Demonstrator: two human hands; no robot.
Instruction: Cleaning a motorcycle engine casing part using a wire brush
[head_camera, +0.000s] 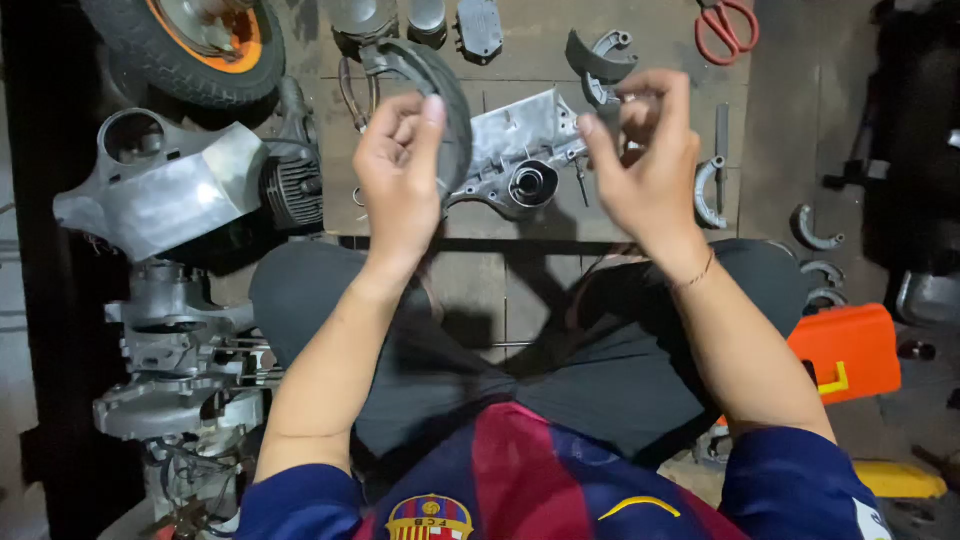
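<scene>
Left grip (400, 150) clasping 1 curved brake shoe (440, 95); right grip (645, 150) curled, contents unclear.

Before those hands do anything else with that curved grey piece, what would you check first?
1. Left hand grips the curved brake shoe: ok, fingers wrapped on it.
2. Right hand free: cannot tell, fingers pinched together, anything in them too small to see.
3. Metal engine cover lies flat under the hands: ok.
4. Red scissors apart from the hands: ok.
5. Orange case closed: cannot tell.
</scene>
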